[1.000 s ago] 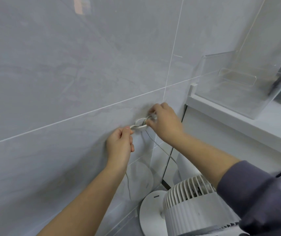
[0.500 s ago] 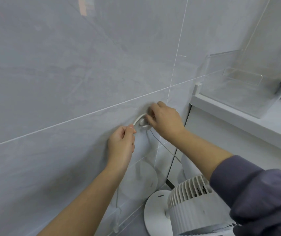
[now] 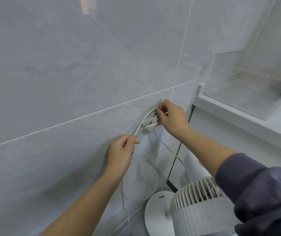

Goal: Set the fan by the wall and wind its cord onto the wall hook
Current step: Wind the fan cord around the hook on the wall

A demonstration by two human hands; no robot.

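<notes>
A white fan (image 3: 196, 206) with a round base stands on the floor close to the grey tiled wall, at the lower right. Its white cord (image 3: 143, 120) loops over a small white wall hook (image 3: 150, 126) and is wound round it. My right hand (image 3: 171, 119) is at the hook and pinches the wound cord against it. My left hand (image 3: 121, 151), below and left of the hook, grips the cord; a taut stretch runs from it up to the hook. The cord's loose end hangs down past my left wrist. Another strand drops from the hook toward the fan.
A white counter (image 3: 249, 120) juts from the wall at the right, with a clear plastic bin (image 3: 249, 86) on it. The grey tiled wall (image 3: 68, 82) fills the left and middle of the view.
My left hand has moved down and left from the hook, drawing a longer stretch of cord taut. My right hand stays at the hook, which now shows below the windings.
</notes>
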